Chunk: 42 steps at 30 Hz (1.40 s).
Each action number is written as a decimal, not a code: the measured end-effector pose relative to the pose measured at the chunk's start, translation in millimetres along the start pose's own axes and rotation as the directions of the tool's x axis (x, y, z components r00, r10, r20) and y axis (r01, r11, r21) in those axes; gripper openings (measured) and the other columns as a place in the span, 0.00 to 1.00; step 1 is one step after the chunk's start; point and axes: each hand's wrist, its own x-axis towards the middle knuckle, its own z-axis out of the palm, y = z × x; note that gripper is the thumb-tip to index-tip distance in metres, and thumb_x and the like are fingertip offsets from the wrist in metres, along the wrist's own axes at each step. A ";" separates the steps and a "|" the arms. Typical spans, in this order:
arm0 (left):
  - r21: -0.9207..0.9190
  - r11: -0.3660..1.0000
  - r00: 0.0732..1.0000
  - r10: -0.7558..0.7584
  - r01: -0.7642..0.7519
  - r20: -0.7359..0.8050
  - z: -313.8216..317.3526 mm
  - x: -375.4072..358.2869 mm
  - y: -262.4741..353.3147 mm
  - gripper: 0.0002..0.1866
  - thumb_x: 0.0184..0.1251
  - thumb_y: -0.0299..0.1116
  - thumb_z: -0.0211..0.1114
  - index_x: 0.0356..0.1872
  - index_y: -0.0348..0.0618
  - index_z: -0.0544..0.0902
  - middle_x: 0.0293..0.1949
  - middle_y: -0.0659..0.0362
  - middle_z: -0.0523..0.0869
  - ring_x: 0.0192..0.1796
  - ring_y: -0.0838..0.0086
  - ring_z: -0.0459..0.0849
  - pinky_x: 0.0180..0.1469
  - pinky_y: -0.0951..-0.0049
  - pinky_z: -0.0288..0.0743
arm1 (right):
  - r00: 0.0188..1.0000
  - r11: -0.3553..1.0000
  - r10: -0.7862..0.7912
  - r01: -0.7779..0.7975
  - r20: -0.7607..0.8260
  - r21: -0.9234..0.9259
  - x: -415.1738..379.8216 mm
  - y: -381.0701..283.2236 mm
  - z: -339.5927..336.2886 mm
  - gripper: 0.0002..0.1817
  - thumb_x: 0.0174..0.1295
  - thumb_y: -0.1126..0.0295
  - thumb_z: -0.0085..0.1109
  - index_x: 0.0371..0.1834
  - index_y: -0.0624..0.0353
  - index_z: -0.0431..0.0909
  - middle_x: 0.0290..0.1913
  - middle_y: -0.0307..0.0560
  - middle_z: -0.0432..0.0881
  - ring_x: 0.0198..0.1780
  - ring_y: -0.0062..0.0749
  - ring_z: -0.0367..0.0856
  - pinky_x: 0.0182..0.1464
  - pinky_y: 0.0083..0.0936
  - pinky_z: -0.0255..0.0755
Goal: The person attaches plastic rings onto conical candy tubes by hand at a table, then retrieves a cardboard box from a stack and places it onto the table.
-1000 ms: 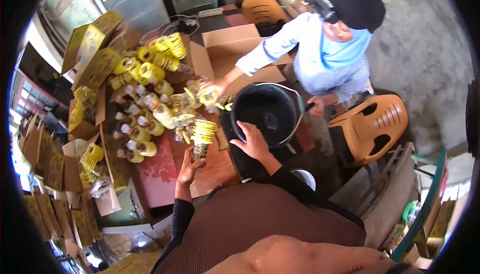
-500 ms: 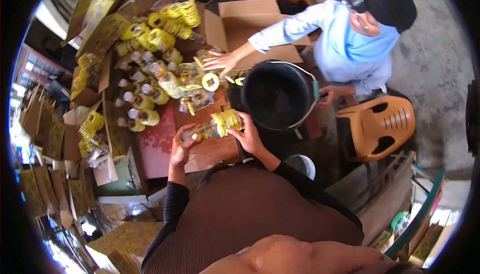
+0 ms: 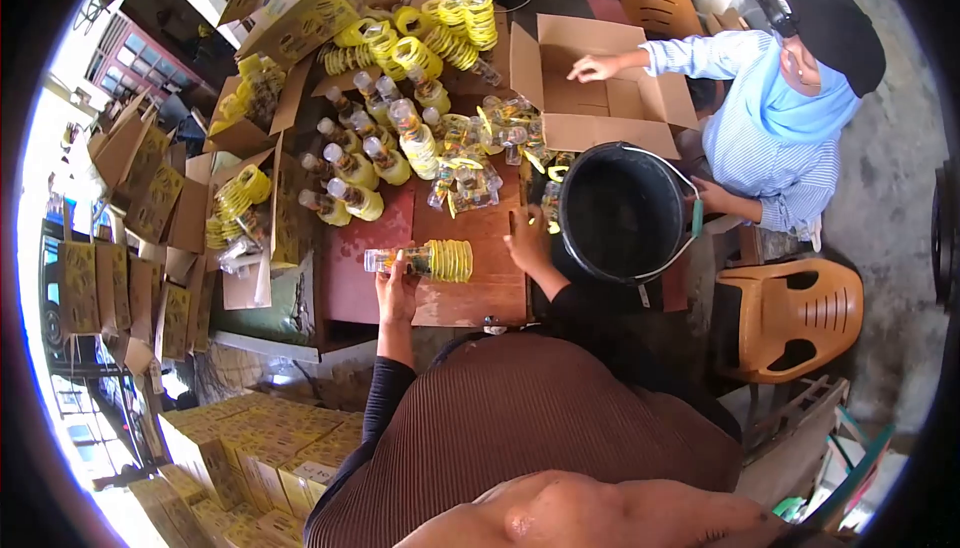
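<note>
My left hand (image 3: 397, 293) grips a clear plastic bottle (image 3: 378, 260) lying sideways above the brown table board. Yellow rings (image 3: 447, 261) are stacked around the bottle's right part. My right hand (image 3: 533, 245) is apart from the bottle, close to the bucket's left side, with its fingers spread and nothing visible in them. Loose clear bottles and yellow rings (image 3: 468, 183) lie in a heap beyond my hands. To the left of the heap stand several bottles (image 3: 355, 200) with yellow rings around their lower parts.
A black bucket (image 3: 572, 238) stands at the table's right. Behind it is an open cardboard box (image 3: 655, 138), with a co-worker's hand (image 3: 597, 67) over it. Ring stacks (image 3: 470, 23) lie at the back. Printed cartons (image 3: 290, 218) crowd the left; an orange chair (image 3: 800, 318) stands right.
My right hand has let go of the ringed bottle and moved right, toward the bucket. My left hand still holds it. The co-worker's hand went from the heap to the box. The view shifted.
</note>
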 end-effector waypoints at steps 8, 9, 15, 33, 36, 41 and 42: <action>-0.146 0.988 0.968 -0.090 0.057 -0.232 1.3 -13.6 9.7 0.12 0.68 0.40 0.61 0.46 0.46 0.74 0.39 0.62 0.83 0.38 0.71 0.84 0.39 0.69 0.82 | 0.996 0.869 -0.044 -0.001 -0.078 -0.495 15.5 58.1 38.7 0.19 0.59 0.75 0.50 0.55 0.55 0.74 0.62 0.48 0.67 0.67 0.51 0.60 0.66 0.44 0.57; -0.167 0.984 0.974 -0.098 0.064 -0.206 -0.6 -11.4 8.2 0.15 0.67 0.45 0.61 0.46 0.47 0.75 0.38 0.63 0.83 0.38 0.72 0.84 0.40 0.69 0.82 | 1.000 0.872 -0.016 0.002 -0.025 -0.489 18.3 56.3 34.5 0.17 0.58 0.75 0.50 0.52 0.56 0.74 0.58 0.48 0.70 0.62 0.48 0.65 0.62 0.41 0.62; -0.200 0.978 0.970 -0.109 0.065 -0.218 5.6 5.2 6.7 0.19 0.65 0.52 0.62 0.44 0.48 0.76 0.38 0.62 0.85 0.39 0.74 0.86 0.42 0.70 0.83 | 0.953 0.972 -0.186 0.214 -0.240 0.098 4.4 -6.0 -18.0 0.16 0.54 0.82 0.45 0.47 0.61 0.72 0.46 0.53 0.72 0.46 0.49 0.73 0.50 0.38 0.68; -0.176 0.947 0.953 -0.234 0.269 0.194 111.8 53.1 -26.5 0.22 0.72 0.48 0.50 0.55 0.40 0.72 0.48 0.54 0.83 0.50 0.66 0.83 0.55 0.65 0.77 | 0.743 0.893 -0.321 0.444 -0.587 0.074 -40.6 -101.7 -210.4 0.27 0.66 0.71 0.41 0.69 0.66 0.56 0.68 0.57 0.61 0.70 0.48 0.57 0.71 0.40 0.46; -0.217 0.957 0.974 -0.156 0.190 0.164 111.6 72.0 -18.5 0.24 0.73 0.50 0.47 0.55 0.40 0.72 0.48 0.54 0.83 0.49 0.66 0.84 0.54 0.65 0.78 | 0.302 0.818 -0.142 0.571 -0.943 0.060 -48.6 -121.8 -269.0 0.29 0.71 0.59 0.35 0.69 0.67 0.53 0.70 0.63 0.57 0.73 0.47 0.53 0.72 0.42 0.44; -0.102 0.919 0.914 -0.356 0.380 0.193 173.3 21.0 -38.9 0.29 0.70 0.59 0.48 0.53 0.42 0.73 0.48 0.53 0.82 0.46 0.64 0.84 0.52 0.62 0.78 | 0.735 0.850 -0.498 0.518 -0.460 -0.093 -37.8 -123.9 -179.1 0.28 0.68 0.60 0.43 0.68 0.64 0.59 0.68 0.59 0.62 0.68 0.53 0.62 0.67 0.41 0.55; -0.068 0.896 0.891 -0.423 0.439 0.165 166.5 21.3 -56.9 0.29 0.70 0.60 0.47 0.53 0.43 0.73 0.48 0.53 0.82 0.46 0.63 0.83 0.51 0.61 0.78 | 0.850 0.854 -0.432 0.493 -0.302 0.167 -35.8 -129.6 -169.9 0.27 0.68 0.60 0.44 0.67 0.63 0.60 0.67 0.58 0.64 0.66 0.54 0.64 0.65 0.40 0.58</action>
